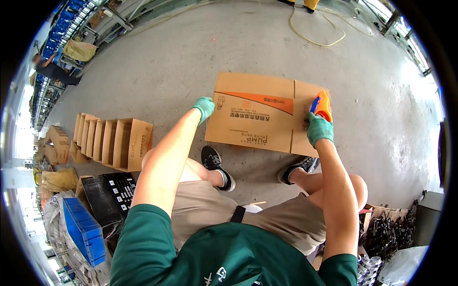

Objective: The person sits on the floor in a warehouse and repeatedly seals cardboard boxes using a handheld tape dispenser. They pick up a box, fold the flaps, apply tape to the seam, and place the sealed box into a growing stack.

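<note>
A brown cardboard box point(253, 117) with an orange stripe and dark print lies flat before me, above my shoes. My left hand point(204, 108), in a green glove, is closed on its left edge near the upper corner. In my right hand point(319, 129), also in a green glove, is an orange and blue tape dispenser point(323, 106). The dispenser is over the right end of the box. The glove hides its handle, and I cannot tell whether it touches the cardboard.
Open cardboard boxes point(112, 140) stand in a row at the left. Nearer me are a black box point(112, 193) and a blue plastic bin point(83, 231). Dark parts point(389, 233) are heaped at lower right. A pale hose point(317, 44) curls across the far floor. A person point(55, 71) stands at far left.
</note>
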Demonstrator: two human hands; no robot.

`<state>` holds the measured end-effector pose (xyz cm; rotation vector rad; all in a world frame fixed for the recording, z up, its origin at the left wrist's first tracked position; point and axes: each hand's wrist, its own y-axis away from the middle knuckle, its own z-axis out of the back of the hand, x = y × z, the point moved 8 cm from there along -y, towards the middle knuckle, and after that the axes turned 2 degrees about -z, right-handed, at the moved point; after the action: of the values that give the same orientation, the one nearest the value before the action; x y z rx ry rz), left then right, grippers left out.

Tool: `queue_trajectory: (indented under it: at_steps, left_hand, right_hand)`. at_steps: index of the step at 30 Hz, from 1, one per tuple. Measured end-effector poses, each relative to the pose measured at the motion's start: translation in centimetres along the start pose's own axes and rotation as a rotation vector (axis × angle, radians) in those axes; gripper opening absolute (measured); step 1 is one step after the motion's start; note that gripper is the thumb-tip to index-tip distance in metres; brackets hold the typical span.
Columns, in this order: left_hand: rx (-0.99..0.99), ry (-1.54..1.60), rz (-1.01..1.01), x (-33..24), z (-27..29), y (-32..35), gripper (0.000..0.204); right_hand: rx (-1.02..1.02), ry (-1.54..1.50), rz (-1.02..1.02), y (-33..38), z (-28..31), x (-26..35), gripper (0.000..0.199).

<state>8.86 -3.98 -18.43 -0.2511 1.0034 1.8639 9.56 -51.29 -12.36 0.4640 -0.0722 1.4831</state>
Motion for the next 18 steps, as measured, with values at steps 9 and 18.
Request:
queue_trajectory:
  at_steps: [9,18]
  left_hand:
    - [-0.023,0.506,-0.059,-4.3,2.0,3.9,0.033]
    - [-0.208,0.788,-0.254,-1.7,13.8,4.5,0.029]
  right_hand:
    - [-0.059,-0.061,-0.036,-3.1,-3.0,-3.8,0.029]
    - [-0.158,0.023,0.031,1.4,6.6,1.1,0.03]
